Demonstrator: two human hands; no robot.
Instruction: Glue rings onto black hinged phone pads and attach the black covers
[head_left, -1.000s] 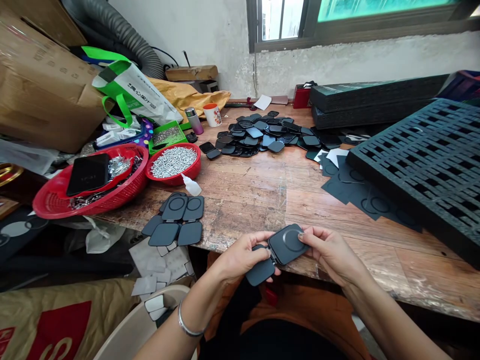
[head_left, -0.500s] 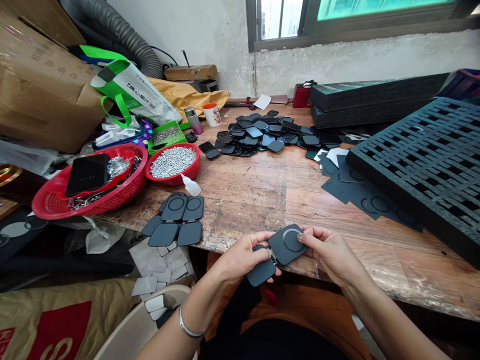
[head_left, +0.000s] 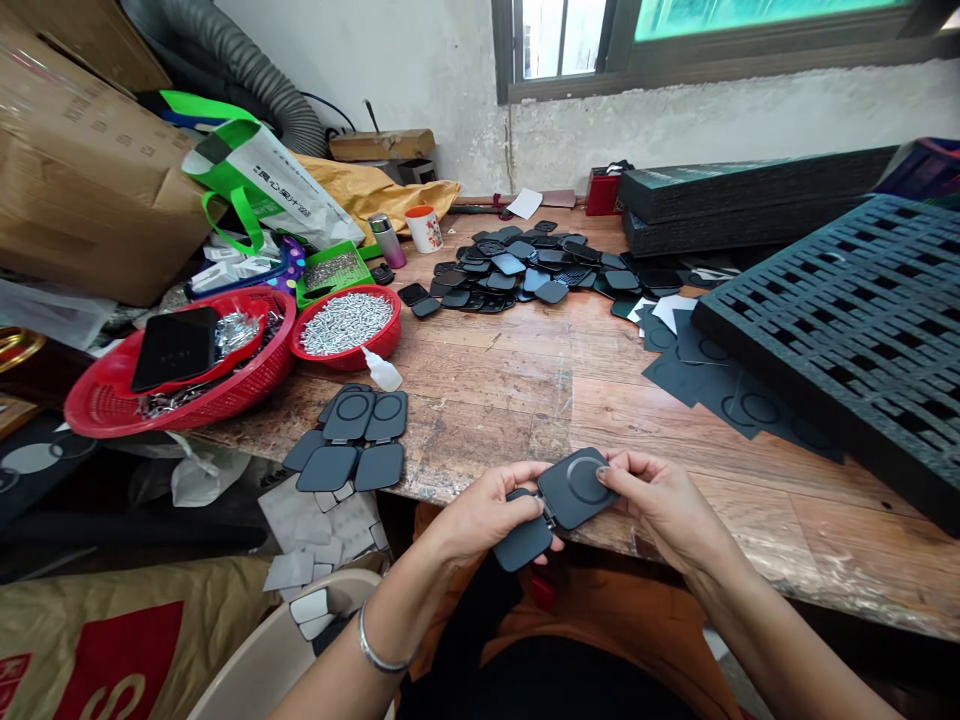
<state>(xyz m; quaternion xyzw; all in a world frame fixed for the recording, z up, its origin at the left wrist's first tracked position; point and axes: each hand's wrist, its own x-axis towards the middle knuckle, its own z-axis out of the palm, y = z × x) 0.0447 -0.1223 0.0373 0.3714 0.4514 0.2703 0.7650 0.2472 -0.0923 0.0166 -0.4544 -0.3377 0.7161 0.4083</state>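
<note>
A dark folding wireless charger (head_left: pixel 564 500), two rounded square pads joined by a small metal hinge, is held over the table's front edge. My left hand (head_left: pixel 506 515) is closed on its lower pad near the hinge, thumb on top. With thumb and fingers, my right hand (head_left: pixel 645 490) pinches the right corner of the upper pad, the thumb at a raised ring. Several similar hinged chargers (head_left: pixel 328 468) lie unfolded and overlapping at the table's left front edge. Behind them is a small white nozzle bottle (head_left: pixel 384 370).
A pile of dark square pads (head_left: pixel 517 265) lies at the back. Red baskets of screws (head_left: pixel 346 325) and metal parts with a phone (head_left: pixel 176 350) stand left. On the right are dark ring-marked sheets (head_left: pixel 720 385) and a slotted black foam tray (head_left: pixel 840 330). A pale bin (head_left: pixel 262 660) stands below.
Almost nothing differs. Both hands keep the same grip on the charger, which has tilted very slightly.
</note>
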